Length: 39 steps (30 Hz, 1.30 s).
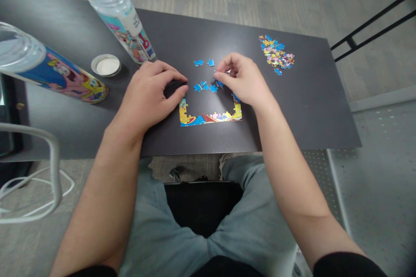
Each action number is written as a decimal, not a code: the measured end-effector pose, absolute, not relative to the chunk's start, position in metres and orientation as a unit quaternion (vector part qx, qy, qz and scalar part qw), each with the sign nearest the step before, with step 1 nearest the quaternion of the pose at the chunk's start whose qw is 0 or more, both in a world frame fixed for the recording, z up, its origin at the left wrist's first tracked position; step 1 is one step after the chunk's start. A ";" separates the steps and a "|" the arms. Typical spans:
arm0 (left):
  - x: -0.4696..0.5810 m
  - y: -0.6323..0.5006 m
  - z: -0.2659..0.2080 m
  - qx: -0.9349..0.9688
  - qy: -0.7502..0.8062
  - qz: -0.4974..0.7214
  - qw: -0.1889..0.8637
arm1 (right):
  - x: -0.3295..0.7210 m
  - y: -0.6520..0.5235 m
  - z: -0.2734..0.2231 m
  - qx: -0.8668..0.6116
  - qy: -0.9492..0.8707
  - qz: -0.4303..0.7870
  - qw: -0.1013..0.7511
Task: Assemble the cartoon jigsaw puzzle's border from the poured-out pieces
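Observation:
A partly joined jigsaw border [208, 118] lies on the dark table, with a bottom row and two short sides. My left hand [152, 88] rests at its upper left side, thumb and fingers curved and slightly apart, holding nothing I can see. Between the thumb and fingers of my right hand [242, 75] is a small blue puzzle piece [216, 72], mostly hidden by the fingertips. Several loose blue pieces [204, 86] lie just above the border. Farther up are a few more blue pieces [199, 63], close to my right fingertips.
A pile of mixed puzzle pieces [277, 54] lies at the table's far right. On the left stand two clear cartoon-printed tubes, one nearer [61, 69] and one farther [125, 21]. A round white lid [107, 66] sits between them. A white curved tube [53, 160] is at lower left.

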State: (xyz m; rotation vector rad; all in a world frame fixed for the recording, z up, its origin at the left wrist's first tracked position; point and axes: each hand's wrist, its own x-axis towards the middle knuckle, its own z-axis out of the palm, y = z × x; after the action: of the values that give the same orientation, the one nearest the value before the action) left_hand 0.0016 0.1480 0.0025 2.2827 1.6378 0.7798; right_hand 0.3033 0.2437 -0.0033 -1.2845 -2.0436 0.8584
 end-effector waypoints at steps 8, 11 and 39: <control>0.001 0.149 0.002 0.776 0.560 0.268 0.116 | 0.371 0.244 0.012 -0.468 -0.708 0.453 0.273; 0.000 0.149 0.002 0.774 0.559 0.269 0.122 | 0.374 0.243 0.007 -0.469 -0.706 0.465 0.257; 0.002 0.146 0.002 0.785 0.552 0.252 0.125 | 0.328 0.227 0.018 -0.471 -0.813 0.273 0.207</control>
State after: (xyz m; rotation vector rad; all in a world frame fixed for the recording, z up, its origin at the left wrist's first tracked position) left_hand 0.0020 0.1461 0.0022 2.2868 1.6086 0.7343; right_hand 0.3277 0.2269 0.0185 -1.3117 -2.2631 0.7597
